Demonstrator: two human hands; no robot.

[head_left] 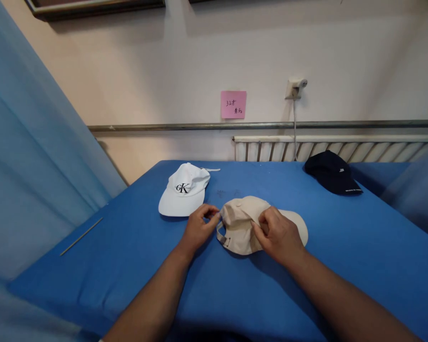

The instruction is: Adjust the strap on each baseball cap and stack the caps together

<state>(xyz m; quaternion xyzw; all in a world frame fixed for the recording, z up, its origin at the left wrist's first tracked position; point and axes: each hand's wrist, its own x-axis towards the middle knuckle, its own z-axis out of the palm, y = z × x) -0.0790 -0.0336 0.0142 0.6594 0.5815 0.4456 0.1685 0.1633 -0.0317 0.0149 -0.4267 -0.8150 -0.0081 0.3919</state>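
Observation:
A beige baseball cap [240,228] rests on the blue table cover, its brim pointing right and its back strap with a small buckle facing left. My left hand [199,225] is at the strap end, thumb and fingers pinched on the cap's back edge. On the side of the crown, my right hand [278,232] pinches the fabric, hiding part of the crown and brim. Just behind my left hand sits a white cap [187,187] with black letters on its front.
A dark navy cap [331,171] lies at the far right of the blue-covered table [135,266]. Near the left edge is a thin stick [81,236]. Blue curtains [32,142] hang at the left. A radiator [271,148] and a metal pipe [185,127] run along the wall behind.

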